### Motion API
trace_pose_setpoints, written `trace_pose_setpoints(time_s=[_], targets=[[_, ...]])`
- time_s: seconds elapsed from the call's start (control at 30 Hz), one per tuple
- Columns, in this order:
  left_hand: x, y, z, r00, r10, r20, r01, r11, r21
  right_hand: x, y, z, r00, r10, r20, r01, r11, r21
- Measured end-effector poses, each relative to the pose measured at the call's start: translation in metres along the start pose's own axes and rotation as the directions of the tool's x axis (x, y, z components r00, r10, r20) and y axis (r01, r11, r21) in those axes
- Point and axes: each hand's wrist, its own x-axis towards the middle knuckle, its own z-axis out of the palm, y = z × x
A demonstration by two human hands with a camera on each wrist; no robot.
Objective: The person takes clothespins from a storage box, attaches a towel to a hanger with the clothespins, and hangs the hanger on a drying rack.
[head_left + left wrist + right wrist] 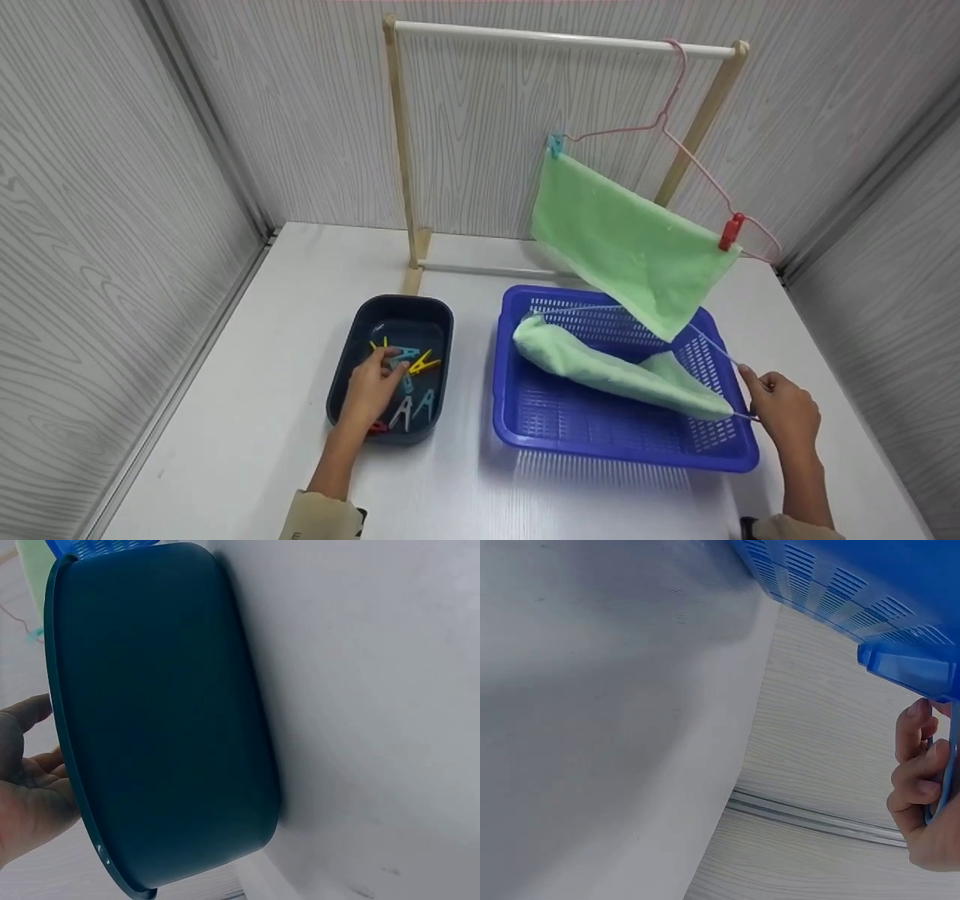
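My left hand [373, 384] reaches into a dark blue-green tub [337, 397], thumb and forefinger apart, over a blue clothespin [405, 352] and a yellow clothespin [425, 363]. Its fingertips are hidden behind the tub wall [165, 720] in the left wrist view. My right hand [785, 407] grips the hook end of a light blue hanger [716, 346]; curled fingers hold the blue hook [949, 780] in the right wrist view. A pale green cloth [600, 367] lies along that hanger, over the blue basket [622, 456].
Behind the basket, a rack with a white bar [525, 34] carries a pink hanger [664, 120]. A green cloth [637, 240] hangs from it by a blue clothespin [555, 144] and a red clothespin [731, 231], its lower corner overlapping the basket. Grey and red clothespins lie in the tub.
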Motion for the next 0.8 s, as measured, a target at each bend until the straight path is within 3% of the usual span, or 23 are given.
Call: trace_pose_setpoints(time_s=[0.53, 0.8], targets=[[-0.001, 0.001, 0.002, 1.000, 0.010, 0.005, -0.010, 1.000, -0.016, -0.031, 0.021, -0.007, 0.991, 0.112, -0.075, -0.103, 0.989, 0.110], [-0.001, 0.003, 0.002, 1.000, -0.003, 0.006, 0.003, 1.000, -0.014, -0.041, 0.027, -0.007, 0.963, 0.212, -0.167, -0.180, 0.965, 0.189]])
